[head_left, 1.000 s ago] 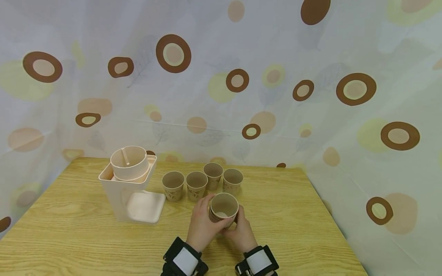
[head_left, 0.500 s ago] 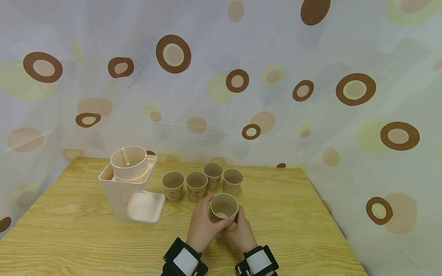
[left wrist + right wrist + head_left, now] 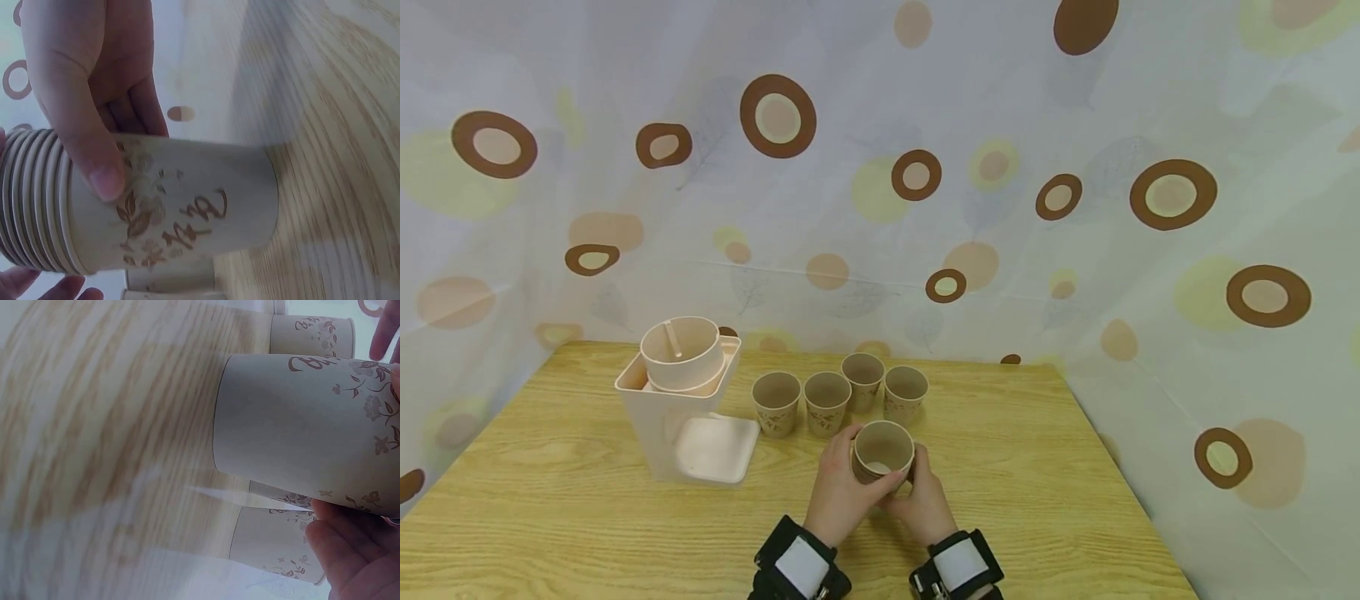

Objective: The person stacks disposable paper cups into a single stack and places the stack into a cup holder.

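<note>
A nested stack of beige paper cups stands roughly upright at the centre front of the head view. My left hand grips it near the top from the left, thumb across the front. From the right, my right hand holds the same stack. Several stacked rims show in the left wrist view, where the right thumb presses the printed wall of the lowest cup. The right wrist view has that cup close up, its base at or just above the table; I cannot tell which. Most fingertips are hidden behind the stack.
Several single paper cups stand upright behind the stack, among them one at the left and one at the right. Farther left is a pale pink plastic box with a round cylinder on top and a flat square plate in front. The wooden table meets a patterned curtain.
The top of the stack has shifted very slightly left between both hands. My right wrist has moved a little left too. The other cups and the pink box are unchanged.
</note>
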A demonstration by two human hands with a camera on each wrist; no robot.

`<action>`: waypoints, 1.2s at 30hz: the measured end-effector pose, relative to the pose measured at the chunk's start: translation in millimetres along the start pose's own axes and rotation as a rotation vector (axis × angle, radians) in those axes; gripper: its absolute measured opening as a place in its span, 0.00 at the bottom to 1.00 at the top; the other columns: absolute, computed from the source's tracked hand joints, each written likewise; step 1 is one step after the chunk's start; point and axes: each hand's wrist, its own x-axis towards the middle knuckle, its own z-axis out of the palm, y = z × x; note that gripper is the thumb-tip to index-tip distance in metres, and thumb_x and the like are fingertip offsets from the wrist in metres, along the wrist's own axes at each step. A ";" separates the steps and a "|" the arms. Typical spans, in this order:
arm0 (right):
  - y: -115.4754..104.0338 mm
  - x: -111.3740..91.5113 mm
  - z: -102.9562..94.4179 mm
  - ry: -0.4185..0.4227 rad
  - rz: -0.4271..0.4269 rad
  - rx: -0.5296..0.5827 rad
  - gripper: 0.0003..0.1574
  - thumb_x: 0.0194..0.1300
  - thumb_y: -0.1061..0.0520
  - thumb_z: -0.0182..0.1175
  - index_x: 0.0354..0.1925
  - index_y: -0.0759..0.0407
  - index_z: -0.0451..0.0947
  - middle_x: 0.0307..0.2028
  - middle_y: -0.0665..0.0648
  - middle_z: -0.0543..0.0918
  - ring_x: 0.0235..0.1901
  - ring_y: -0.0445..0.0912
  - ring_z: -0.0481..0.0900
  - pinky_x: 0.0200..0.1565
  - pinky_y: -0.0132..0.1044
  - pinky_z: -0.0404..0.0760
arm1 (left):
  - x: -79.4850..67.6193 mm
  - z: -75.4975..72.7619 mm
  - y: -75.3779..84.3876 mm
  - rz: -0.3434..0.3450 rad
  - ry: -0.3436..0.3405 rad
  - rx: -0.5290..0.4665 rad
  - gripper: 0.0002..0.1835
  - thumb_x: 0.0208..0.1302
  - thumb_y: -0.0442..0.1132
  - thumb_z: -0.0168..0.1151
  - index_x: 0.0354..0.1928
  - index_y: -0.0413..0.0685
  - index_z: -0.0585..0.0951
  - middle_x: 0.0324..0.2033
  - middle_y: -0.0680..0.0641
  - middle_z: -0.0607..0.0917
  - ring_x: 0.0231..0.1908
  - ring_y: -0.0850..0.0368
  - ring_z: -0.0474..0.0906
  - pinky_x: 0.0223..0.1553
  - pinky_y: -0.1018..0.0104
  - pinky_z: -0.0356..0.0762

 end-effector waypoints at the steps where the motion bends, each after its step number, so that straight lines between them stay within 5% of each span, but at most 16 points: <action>1: 0.3 0.3 0.1 -0.002 0.000 0.006 0.44 0.46 0.61 0.70 0.58 0.68 0.59 0.54 0.76 0.76 0.54 0.64 0.74 0.54 0.62 0.74 | 0.3 -0.8 -1.4 -0.003 -0.002 0.003 0.44 0.44 0.55 0.71 0.61 0.36 0.68 0.55 0.34 0.76 0.55 0.39 0.70 0.52 0.41 0.72; 5: 0.9 1.3 0.0 -0.012 0.005 0.042 0.46 0.45 0.61 0.71 0.58 0.68 0.58 0.54 0.75 0.75 0.54 0.64 0.74 0.55 0.62 0.73 | 5.1 -10.7 -10.3 -0.037 0.044 0.017 0.46 0.48 0.55 0.68 0.63 0.31 0.64 0.58 0.29 0.73 0.58 0.35 0.69 0.55 0.39 0.70; 10: 1.4 2.3 -0.6 -0.029 0.012 0.065 0.47 0.44 0.61 0.72 0.57 0.67 0.58 0.55 0.75 0.74 0.55 0.65 0.73 0.56 0.63 0.71 | 21.8 -36.6 -25.3 -0.123 0.247 0.052 0.40 0.54 0.46 0.66 0.61 0.27 0.63 0.57 0.26 0.72 0.58 0.32 0.67 0.56 0.38 0.69; 14: 2.6 2.7 -1.5 -0.030 0.026 0.065 0.47 0.44 0.61 0.72 0.57 0.67 0.57 0.56 0.75 0.74 0.55 0.65 0.73 0.56 0.63 0.71 | 36.9 -52.5 -39.6 -0.180 0.332 0.125 0.42 0.52 0.42 0.67 0.62 0.24 0.59 0.56 0.24 0.68 0.57 0.30 0.62 0.54 0.36 0.68; 27: 0.3 1.3 -1.2 -0.027 0.045 0.075 0.48 0.43 0.61 0.73 0.58 0.67 0.57 0.56 0.75 0.74 0.56 0.65 0.72 0.57 0.63 0.70 | 70.4 -61.0 -78.0 -0.356 0.243 0.184 0.53 0.48 0.44 0.69 0.68 0.23 0.50 0.63 0.20 0.61 0.61 0.24 0.57 0.57 0.33 0.64; 36: -2.2 2.4 -0.3 -0.037 0.028 0.086 0.49 0.44 0.60 0.73 0.59 0.67 0.57 0.57 0.75 0.74 0.56 0.64 0.72 0.57 0.62 0.71 | 77.1 -62.3 -87.3 -0.400 0.299 0.185 0.49 0.47 0.47 0.69 0.66 0.27 0.56 0.60 0.23 0.66 0.59 0.26 0.61 0.57 0.32 0.64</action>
